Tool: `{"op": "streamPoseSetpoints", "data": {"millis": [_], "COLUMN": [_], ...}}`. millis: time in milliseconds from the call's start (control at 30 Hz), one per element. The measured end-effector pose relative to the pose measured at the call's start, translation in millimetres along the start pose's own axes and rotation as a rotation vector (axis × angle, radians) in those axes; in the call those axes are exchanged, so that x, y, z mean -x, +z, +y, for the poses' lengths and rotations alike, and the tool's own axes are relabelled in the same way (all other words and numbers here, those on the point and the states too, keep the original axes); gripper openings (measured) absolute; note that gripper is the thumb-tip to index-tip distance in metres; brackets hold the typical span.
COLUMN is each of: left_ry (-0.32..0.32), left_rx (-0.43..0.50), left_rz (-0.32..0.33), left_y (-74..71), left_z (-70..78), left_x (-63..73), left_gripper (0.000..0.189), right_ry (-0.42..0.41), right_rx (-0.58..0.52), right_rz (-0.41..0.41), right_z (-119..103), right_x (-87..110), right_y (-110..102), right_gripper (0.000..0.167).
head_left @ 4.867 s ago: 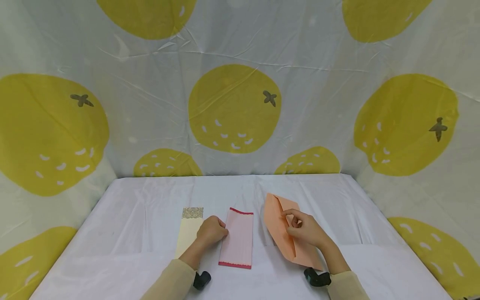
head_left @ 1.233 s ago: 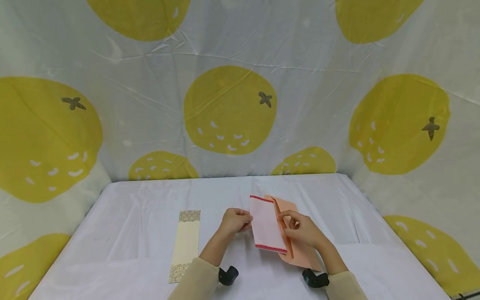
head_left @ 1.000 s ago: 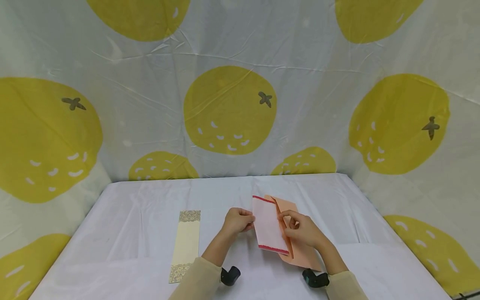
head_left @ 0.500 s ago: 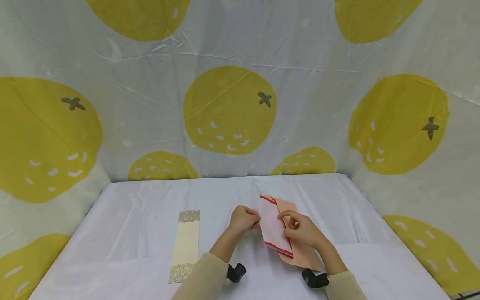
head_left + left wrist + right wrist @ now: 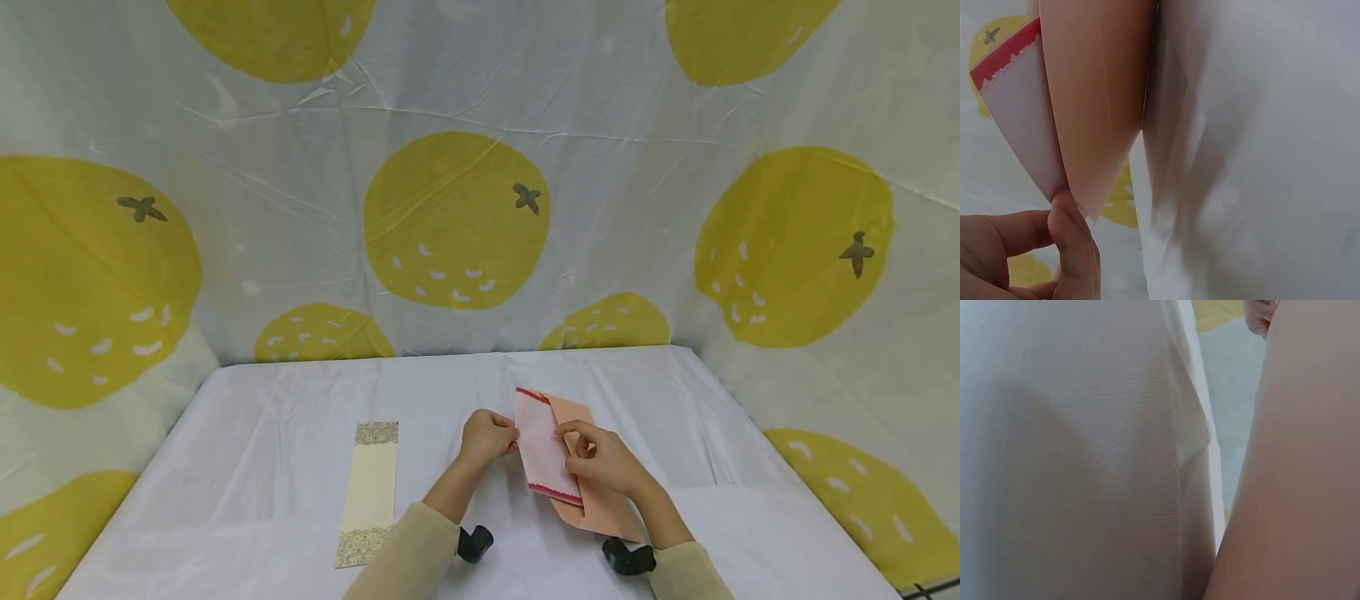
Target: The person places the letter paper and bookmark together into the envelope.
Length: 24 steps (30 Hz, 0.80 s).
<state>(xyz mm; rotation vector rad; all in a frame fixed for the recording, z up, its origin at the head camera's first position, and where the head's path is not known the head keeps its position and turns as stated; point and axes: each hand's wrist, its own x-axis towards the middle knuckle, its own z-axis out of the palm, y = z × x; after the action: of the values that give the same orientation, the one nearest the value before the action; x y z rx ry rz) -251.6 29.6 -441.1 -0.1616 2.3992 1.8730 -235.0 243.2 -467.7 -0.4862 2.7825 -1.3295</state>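
Note:
My left hand (image 5: 486,437) pinches the left edge of a pale pink paper slip (image 5: 538,446) with red borders at its two ends. The slip's right side is tucked under the edge of a peach envelope (image 5: 611,504). My right hand (image 5: 603,458) pinches that envelope edge between thumb and forefinger, and the envelope stands tilted over the table. In the left wrist view the thumb and fingertips (image 5: 1066,219) grip the slip's edge, close by the envelope's corner. The right wrist view is largely filled by the envelope (image 5: 1310,462) and white cloth; the right hand is out of that view.
A cream paper strip (image 5: 372,483) with patterned gold ends lies on the white-clothed table (image 5: 270,467), left of my left forearm. Black wrist devices sit at both cuffs. A curtain with yellow fruit prints (image 5: 457,221) stands behind and at the sides.
The left hand has lifted the pink slip off the table and carried it right, partly under the envelope's edge. Slip and left hand have barely shifted in the last half second. The right hand stays put.

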Motion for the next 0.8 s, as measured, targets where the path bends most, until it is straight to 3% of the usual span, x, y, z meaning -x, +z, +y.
{"op": "streamPoseSetpoints", "data": {"millis": [300,567,800], "left_ry": [0.061,0.106,0.113], "left_rx": [-0.070,-0.191,-0.183], "left_rz": [-0.009,0.021,0.027], "left_y": [5.3,8.4,14.7], "left_z": [4.2,11.0,12.9], "left_x": [2.8,5.1,6.5], "left_gripper": [0.004,0.006,0.006], "right_ry": [-0.025,-0.017,-0.014], "right_rx": [0.004,0.007,0.007], "right_rz": [-0.003,-0.004,0.003], "right_z": [-1.0,-0.9,-0.6], "right_x": [0.6,1.1,0.6], "right_y": [-0.5,-0.7,-0.2], "right_gripper": [0.038,0.037,0.037]}}
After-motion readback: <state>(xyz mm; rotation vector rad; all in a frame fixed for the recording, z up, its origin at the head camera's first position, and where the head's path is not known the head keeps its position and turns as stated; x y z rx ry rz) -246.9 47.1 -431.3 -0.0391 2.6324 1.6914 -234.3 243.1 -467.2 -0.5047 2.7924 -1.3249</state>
